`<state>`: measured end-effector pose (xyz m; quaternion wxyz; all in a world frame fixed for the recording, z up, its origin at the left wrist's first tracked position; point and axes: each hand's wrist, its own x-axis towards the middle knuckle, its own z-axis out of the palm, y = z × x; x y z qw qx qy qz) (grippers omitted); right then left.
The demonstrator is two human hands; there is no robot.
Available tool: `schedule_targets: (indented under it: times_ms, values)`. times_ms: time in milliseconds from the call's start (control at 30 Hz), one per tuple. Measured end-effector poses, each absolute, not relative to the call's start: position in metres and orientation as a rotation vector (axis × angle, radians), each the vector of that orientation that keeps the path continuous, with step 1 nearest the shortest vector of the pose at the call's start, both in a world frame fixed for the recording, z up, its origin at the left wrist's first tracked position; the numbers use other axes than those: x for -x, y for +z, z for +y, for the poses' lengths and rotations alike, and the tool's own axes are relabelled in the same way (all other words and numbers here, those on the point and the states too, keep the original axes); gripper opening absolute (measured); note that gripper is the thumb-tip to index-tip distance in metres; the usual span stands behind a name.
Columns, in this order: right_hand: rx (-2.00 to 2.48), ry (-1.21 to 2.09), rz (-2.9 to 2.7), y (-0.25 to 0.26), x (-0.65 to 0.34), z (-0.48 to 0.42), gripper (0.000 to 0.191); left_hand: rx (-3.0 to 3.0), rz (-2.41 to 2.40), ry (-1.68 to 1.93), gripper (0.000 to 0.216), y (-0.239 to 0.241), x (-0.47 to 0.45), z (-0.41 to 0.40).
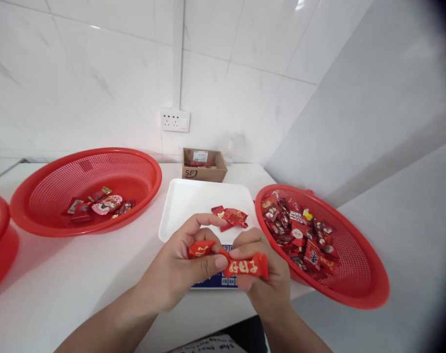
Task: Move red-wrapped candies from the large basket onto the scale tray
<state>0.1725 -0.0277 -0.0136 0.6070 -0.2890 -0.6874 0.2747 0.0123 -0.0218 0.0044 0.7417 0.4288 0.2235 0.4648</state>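
A red wrapped candy [233,262] is pinched at both ends, left hand [178,269] and right hand [261,274] clamped on it, above the white tray's [182,206] near edge. Loose candies [232,216] lie mid-tray. A full red basket [358,289] sits just right; bare counter [79,279] opens left.

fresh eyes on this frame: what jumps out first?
Both hands, the left hand and the right hand, pinch one red wrapped candy at centre front. Right of them sits a red basket heaped with candies; a fuller-sized red basket at left holds only a few.
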Motion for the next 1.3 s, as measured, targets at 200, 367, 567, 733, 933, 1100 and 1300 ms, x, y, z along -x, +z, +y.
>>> schedule_targets:
  times_ms: [200, 367, 567, 733, 933, 1100, 1300]
  values:
    - [0.705, 0.632, -1.568, -0.005, -0.172, -0.029, 0.027, -1.159, 0.649, 1.204, 0.03, 0.007, -0.01, -0.03]
    - [0.692, 0.667, -1.524, -0.008, -0.179, -0.03, 0.016, -1.416, 0.787, 1.394, 0.029, 0.009, -0.005, -0.037]
    - [0.654, 0.545, -1.588, -0.011, -0.185, -0.032, 0.026, -1.386, 0.777, 1.216, 0.026, 0.012, -0.004, -0.031]
    - [0.661, 0.433, -1.7, -0.008, -0.184, -0.033, 0.03, -1.25, 0.758, 1.078, 0.025, 0.014, -0.007, -0.031]
    - [0.657, 0.602, -1.714, -0.01, -0.18, -0.033, 0.038, -1.381, 0.774, 1.219, 0.017, 0.014, -0.008, -0.035]
    - [0.667, 0.629, -1.655, -0.005, -0.178, -0.034, 0.04, -1.487, 0.742, 1.262, 0.024, 0.01, -0.006, -0.035]
    - [0.686, 0.64, -1.63, -0.002, -0.18, -0.036, 0.04, -1.552, 0.796, 1.188, 0.025, 0.005, 0.001, -0.034]
